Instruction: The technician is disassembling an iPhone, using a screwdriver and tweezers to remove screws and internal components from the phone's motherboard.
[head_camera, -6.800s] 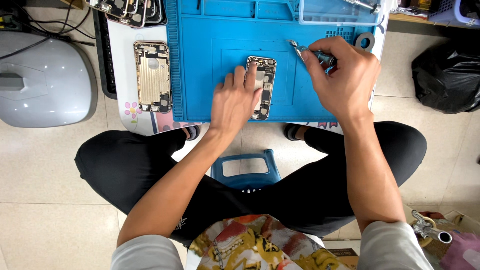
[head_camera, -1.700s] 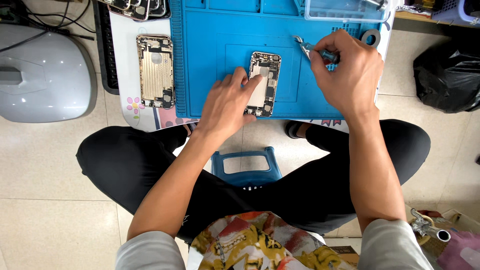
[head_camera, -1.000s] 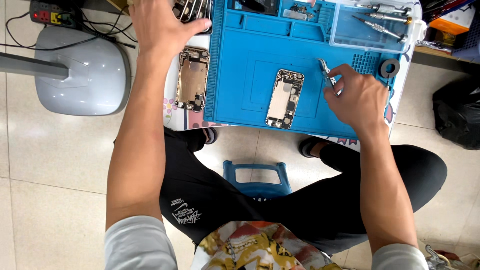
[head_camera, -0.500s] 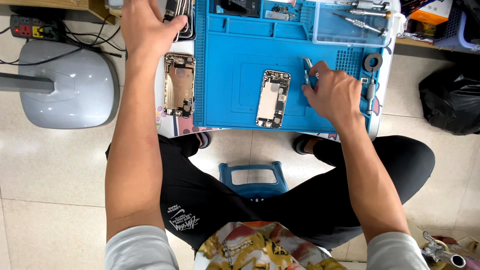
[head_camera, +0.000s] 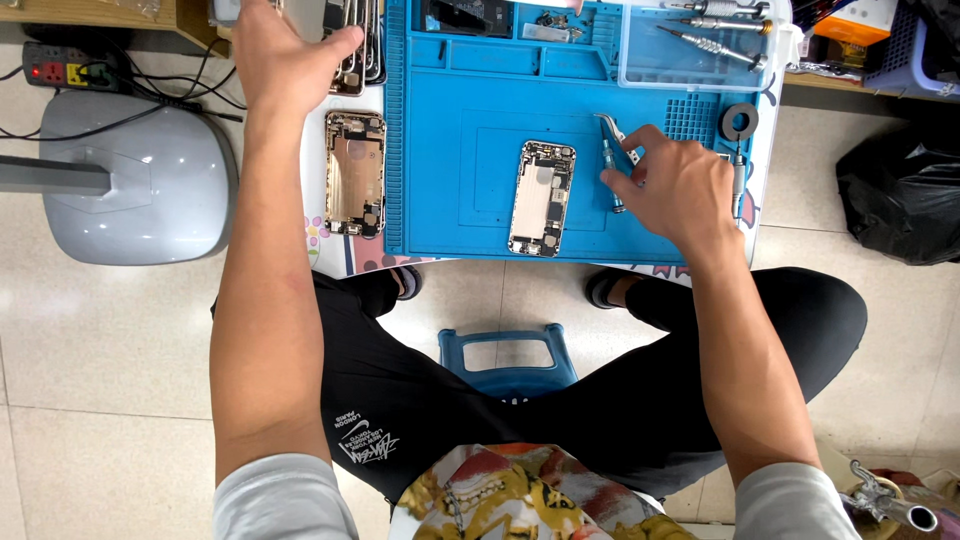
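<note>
Since half a second ago: left hand (head_camera: 280, 60) reached further up over the stacked silver phone housings (head_camera: 355, 50), fingers spread, gripping nothing. Right hand (head_camera: 680, 185) closed on pointed metal tweezers (head_camera: 612, 130), beside opened phone chassis (head_camera: 542, 198) centred on blue silicone repair mat (head_camera: 450, 150).

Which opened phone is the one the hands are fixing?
Find the big blue mat on the small table. The opened phone lies near its middle, just beside the right hand. Unlike the gold phone shell lying off the mat, it is packed with parts.
</note>
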